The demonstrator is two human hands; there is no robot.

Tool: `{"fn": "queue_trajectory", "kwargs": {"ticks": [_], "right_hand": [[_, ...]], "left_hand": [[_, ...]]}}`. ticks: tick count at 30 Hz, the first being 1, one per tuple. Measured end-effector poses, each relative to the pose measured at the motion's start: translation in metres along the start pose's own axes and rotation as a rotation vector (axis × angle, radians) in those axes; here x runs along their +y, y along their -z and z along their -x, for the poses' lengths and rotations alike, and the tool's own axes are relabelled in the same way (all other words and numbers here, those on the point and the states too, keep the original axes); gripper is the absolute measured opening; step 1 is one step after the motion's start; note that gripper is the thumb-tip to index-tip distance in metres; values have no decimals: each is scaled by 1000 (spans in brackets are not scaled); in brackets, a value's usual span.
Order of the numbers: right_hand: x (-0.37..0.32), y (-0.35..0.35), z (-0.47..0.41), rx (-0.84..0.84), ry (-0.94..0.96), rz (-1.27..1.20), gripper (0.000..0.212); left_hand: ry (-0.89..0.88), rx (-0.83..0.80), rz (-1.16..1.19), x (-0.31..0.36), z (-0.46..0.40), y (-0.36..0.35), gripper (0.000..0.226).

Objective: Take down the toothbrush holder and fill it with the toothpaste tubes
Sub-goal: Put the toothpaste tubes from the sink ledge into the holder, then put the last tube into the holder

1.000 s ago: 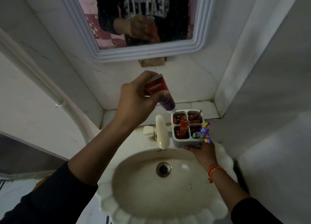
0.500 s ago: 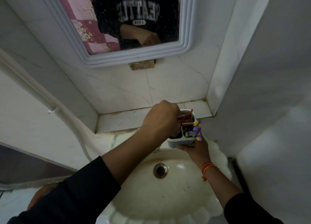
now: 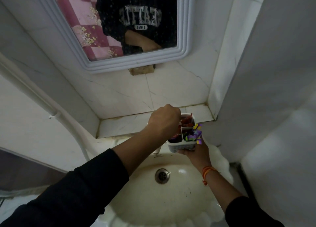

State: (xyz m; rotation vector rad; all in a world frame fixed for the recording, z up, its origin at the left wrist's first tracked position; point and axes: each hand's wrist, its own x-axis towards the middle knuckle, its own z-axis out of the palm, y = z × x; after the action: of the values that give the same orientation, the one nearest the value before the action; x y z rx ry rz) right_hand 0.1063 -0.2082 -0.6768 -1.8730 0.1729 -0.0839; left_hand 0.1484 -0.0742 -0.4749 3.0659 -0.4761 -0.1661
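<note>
A white toothbrush holder [image 3: 181, 146] with four compartments is held above the back of the sink, and my right hand [image 3: 196, 153] grips it from below. Red toothpaste tubes [image 3: 187, 122] stick out of its far compartments. A purple and yellow pack [image 3: 195, 136] fills the near right one. My left hand [image 3: 163, 121] hovers over the holder's left side, fingers closed around a red tube [image 3: 178, 131] that stands in a left compartment. Most of that tube is hidden by my hand.
A cream basin [image 3: 153, 202] with a metal drain [image 3: 162, 176] lies below. Behind the holder runs a white tiled ledge [image 3: 126, 126], with a framed mirror [image 3: 183, 39] above it. A white pipe [image 3: 51, 111] runs down the left wall. The right wall stands close.
My left hand came down from above the tap with the red tube and now pushes it into the holder. The view has tilted up slightly; the holder stays in my right hand.
</note>
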Motion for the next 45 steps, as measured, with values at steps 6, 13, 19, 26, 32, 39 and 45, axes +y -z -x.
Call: {"fn": "queue_trajectory", "kwargs": {"ticks": [6, 13, 19, 26, 32, 39, 45], "right_hand": [[4, 0, -2, -21, -16, -7, 82], [7, 2, -1, -35, -28, -23, 81], [2, 3, 1, -41, -48, -66, 77], [-1, 1, 10, 21, -43, -51, 78], [-3, 8, 10, 80, -27, 18, 77], [-23, 43, -57, 173, -66, 59, 65], [-20, 59, -99, 133, -111, 35, 86]], "left_hand": [[21, -100, 38, -6, -9, -2, 27], [44, -140, 80, -8, -7, -8, 28], [58, -316, 512, -37, -24, 17, 47], [224, -377, 315, -43, -60, -7, 42], [315, -406, 426, -28, -76, -27, 40], [448, -284, 1097, -12, -114, -12, 51], [553, -282, 1437, 4, -135, -22, 50]]}}
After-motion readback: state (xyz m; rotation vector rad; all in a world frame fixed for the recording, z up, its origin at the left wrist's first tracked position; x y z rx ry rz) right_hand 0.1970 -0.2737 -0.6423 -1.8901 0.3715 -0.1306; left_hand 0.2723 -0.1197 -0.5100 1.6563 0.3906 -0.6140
